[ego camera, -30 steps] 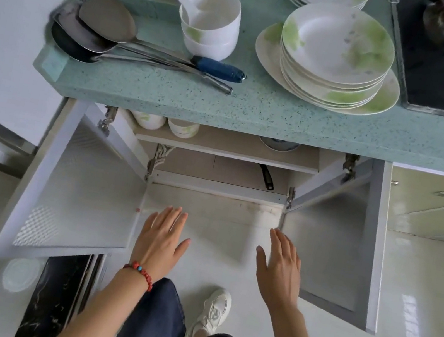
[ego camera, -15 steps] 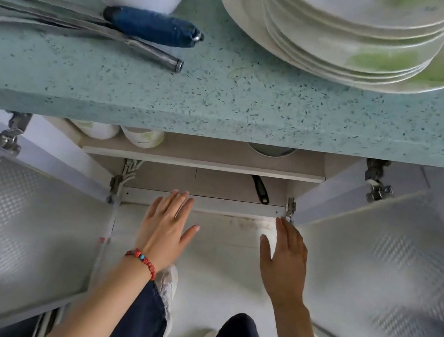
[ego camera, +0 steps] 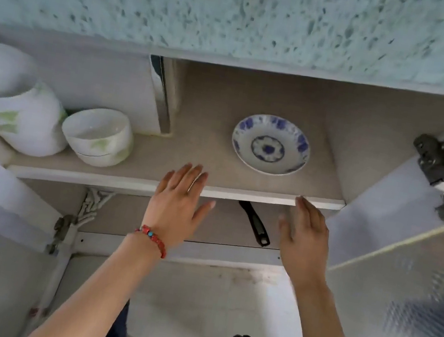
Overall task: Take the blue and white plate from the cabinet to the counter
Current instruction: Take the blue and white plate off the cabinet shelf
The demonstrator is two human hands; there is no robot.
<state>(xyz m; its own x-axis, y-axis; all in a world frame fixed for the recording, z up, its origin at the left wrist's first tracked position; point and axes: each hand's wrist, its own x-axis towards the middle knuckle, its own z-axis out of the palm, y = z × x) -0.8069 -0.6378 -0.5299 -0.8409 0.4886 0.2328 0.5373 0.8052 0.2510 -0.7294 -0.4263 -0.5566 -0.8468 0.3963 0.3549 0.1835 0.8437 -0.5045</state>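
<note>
Blue and white plate flat on upper shelf inside cabinet, right of centre, untouched. Left hand empty, fingers spread, fingertips over shelf front edge, apart from plate. Right hand empty, fingers loose, at shelf edge below plate. Two white bowls at shelf left. Black pan handle on lower level. Speckled counter overhead.

We see beige cabinet shelf: blue and white plate flat at right, two white-green bowls at left, touching. Pan handle on level below.
</note>
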